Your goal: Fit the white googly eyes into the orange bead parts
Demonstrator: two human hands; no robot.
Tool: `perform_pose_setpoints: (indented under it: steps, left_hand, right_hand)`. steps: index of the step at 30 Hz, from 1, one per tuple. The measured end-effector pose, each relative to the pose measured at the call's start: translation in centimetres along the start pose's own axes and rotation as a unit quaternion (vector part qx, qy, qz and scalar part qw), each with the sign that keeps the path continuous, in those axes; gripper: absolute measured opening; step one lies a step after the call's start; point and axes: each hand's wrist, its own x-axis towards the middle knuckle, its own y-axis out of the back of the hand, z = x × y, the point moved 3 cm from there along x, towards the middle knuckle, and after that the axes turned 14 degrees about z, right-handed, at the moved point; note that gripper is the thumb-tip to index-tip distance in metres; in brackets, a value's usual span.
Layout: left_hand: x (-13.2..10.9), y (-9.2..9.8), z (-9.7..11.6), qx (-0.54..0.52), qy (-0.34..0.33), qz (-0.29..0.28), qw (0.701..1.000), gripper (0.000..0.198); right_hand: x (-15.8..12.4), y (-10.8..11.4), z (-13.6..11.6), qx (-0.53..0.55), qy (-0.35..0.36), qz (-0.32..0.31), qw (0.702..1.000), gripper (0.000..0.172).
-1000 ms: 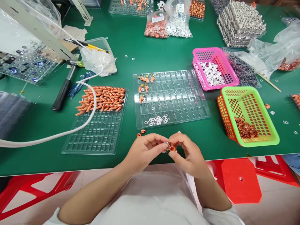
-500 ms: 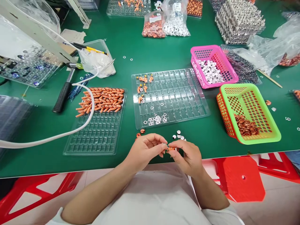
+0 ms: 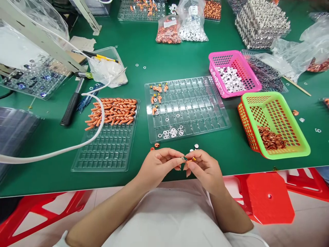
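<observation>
My left hand [image 3: 160, 164] and my right hand [image 3: 204, 168] meet just above the near edge of the green table [image 3: 180, 58]. Both pinch a tiny part [image 3: 187, 159] between their fingertips: an orange piece with a yellow tip and a small clear or metal bit. Its exact shape is too small to tell. Beyond my fingers lie a few white-and-black round pieces [image 3: 195, 146] and two orange rings [image 3: 155, 146]. A clear compartment tray [image 3: 200, 106] sits further back with a few orange parts [image 3: 156, 98] at its left and white rings [image 3: 172, 131] near its front.
A second clear tray [image 3: 106, 151] at left carries rows of orange parts [image 3: 113, 110], crossed by a white cable [image 3: 51, 151]. A hammer [image 3: 70, 104] lies beyond. A pink basket [image 3: 232, 73] and a green-orange basket [image 3: 272, 125] stand right. Bags and stacked parts fill the back.
The orange piece between my fingertips has turned, so its yellow tip now shows. My hands stay together at the same spot. The camera has shifted slightly.
</observation>
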Motion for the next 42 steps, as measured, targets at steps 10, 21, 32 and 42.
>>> perform_pose_setpoints:
  steps: [10,21,32,42]
  left_hand:
    - [-0.9,-0.4,-0.3,0.115,-0.183,0.030,0.976,0.016]
    - [-1.1,-0.7,-0.5,0.144,-0.264,0.096,0.949,0.011]
    - [-0.7,-0.6,-0.7,0.154,-0.196,0.070,0.966,0.011]
    - [-0.7,-0.1,0.0,0.169,-0.218,-0.018,0.961,0.009]
  right_hand:
    - [0.6,-0.7,-2.4,-0.137,0.180,0.081,0.971,0.016]
    - [0.5,-1.6,-2.2,-0.129,0.191,0.108,0.967,0.018]
    - [0.8,-1.5,-1.6,-0.148,0.147,0.111,0.972,0.015]
    - [0.2,0.4,-2.2,-0.168,0.148,-0.007,0.975,0.024]
